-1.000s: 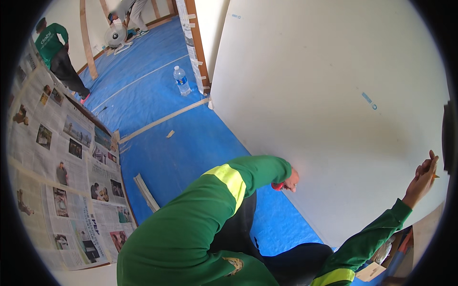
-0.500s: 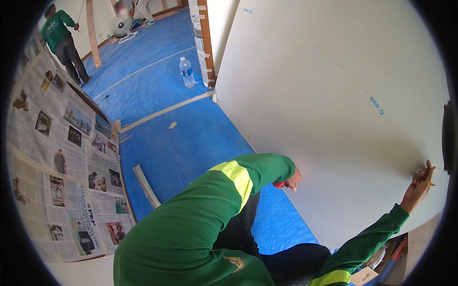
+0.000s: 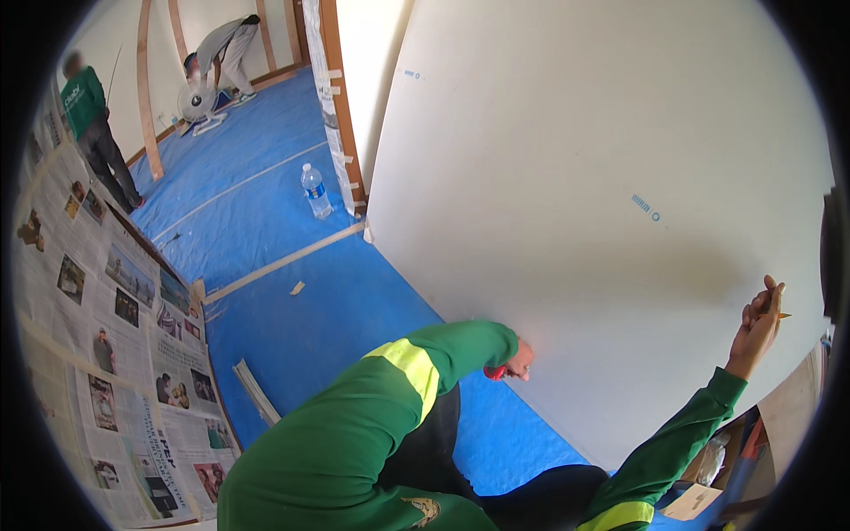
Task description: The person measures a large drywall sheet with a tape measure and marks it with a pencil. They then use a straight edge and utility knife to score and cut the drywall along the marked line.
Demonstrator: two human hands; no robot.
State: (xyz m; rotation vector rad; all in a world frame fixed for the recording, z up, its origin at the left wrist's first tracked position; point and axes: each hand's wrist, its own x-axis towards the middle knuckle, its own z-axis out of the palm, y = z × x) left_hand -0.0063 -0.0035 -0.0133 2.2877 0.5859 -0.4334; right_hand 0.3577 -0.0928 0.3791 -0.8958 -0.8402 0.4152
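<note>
Nearby, the person's left hand curls around a red tool beside the left edge of a large white board. To its right, the right hand holds a pencil-like stick between bent fingers. Farther left, a clear plastic bottle stands on blue sheeting; beyond it, a co-worker stoops behind a fan.

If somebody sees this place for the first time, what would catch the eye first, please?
Probably the large white board, which fills most of the right side, beside the bright blue floor sheet at centre. Next, the person's left hand holds a red object near the board's lower edge, and the right hand, far right, holds a thin pointed object. The newspaper-covered surface along the left also stands out.
</note>
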